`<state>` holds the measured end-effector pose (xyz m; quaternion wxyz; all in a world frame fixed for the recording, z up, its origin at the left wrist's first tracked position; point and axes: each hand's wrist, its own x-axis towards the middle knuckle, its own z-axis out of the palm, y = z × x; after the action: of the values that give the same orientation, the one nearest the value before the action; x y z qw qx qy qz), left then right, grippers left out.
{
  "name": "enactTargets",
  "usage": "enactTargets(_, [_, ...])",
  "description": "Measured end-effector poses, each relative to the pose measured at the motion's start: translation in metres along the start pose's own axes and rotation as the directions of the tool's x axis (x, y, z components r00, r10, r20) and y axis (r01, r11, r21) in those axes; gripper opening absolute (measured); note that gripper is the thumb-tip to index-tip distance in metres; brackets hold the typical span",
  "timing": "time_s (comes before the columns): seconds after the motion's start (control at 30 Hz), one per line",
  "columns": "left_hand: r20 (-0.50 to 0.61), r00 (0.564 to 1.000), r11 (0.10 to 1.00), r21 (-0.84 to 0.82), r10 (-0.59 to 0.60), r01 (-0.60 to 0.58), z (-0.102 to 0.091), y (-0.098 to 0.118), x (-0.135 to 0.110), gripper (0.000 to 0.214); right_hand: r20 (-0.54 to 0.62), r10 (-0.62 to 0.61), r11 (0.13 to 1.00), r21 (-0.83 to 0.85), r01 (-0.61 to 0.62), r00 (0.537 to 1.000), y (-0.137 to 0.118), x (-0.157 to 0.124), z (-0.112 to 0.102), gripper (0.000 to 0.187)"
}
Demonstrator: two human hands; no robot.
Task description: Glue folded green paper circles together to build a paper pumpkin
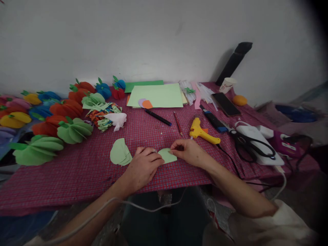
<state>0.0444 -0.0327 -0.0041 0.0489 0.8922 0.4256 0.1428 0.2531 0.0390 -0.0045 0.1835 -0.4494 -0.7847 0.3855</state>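
A folded light green paper piece (167, 155) lies on the red checked tablecloth (84, 174) near the front edge. My left hand (143, 166) is closed, its fingers pressing down on the piece's left end. My right hand (188, 152) pinches the piece's right upper edge with fingers together. A stack of folded light green paper circles (120, 152) rests just left of my left hand.
A yellow glue gun (202, 132), black scissors (249, 145), a black pen (158, 117), a red pencil (178, 124) and a phone (226, 104) lie behind and right. Green paper sheets (156, 95) sit at the back. Paper fruits (51, 116) and paper scraps (104, 114) crowd the left.
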Motion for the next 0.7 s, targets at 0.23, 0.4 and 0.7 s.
enactTargets(0.23, [0.017,1.000,0.999,-0.036,-0.006,0.007,-0.003,0.003,0.000,0.026,-0.014,-0.010,0.999,-0.052,0.009,1.000,-0.001,0.001,-0.001,0.007])
enactTargets(0.4, [0.048,0.998,0.999,-0.044,-0.028,0.030,-0.005,0.006,-0.003,0.035,-0.057,-0.049,0.986,-0.161,0.039,0.997,-0.004,0.001,-0.002,0.003])
enactTargets(0.7, [0.103,0.993,0.999,-0.001,-0.053,0.053,-0.008,0.012,-0.001,0.031,-0.061,-0.384,0.717,-0.648,0.256,0.921,-0.029,-0.035,0.004,0.022])
